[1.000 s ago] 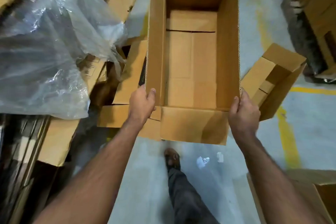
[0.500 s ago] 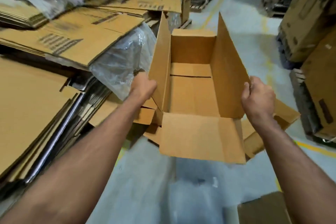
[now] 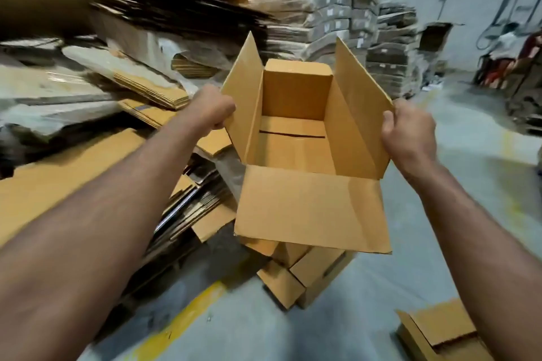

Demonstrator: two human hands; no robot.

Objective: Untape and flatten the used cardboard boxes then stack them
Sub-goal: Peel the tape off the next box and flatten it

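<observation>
Open cardboard box (image 3: 296, 152) held in the air above the floor (image 3: 457, 184), top flaps spread. Left hand (image 3: 215, 110) grips the left side flap, fingers curled round its edge. Right hand (image 3: 409, 130) grips the right side flap likewise. Flattened cardboard stack (image 3: 70, 167) lies at left; smaller boxes (image 3: 305, 275) sit beneath.

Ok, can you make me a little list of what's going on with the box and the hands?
box: open cardboard box held up in the air, top flaps spread, nothing inside
left hand: left hand grips the left side flap
right hand: right hand grips the right side flap
box bottom: shut, with a dark seam across it
left of box: flattened cardboard piles
below box: another small box on the floor
</observation>
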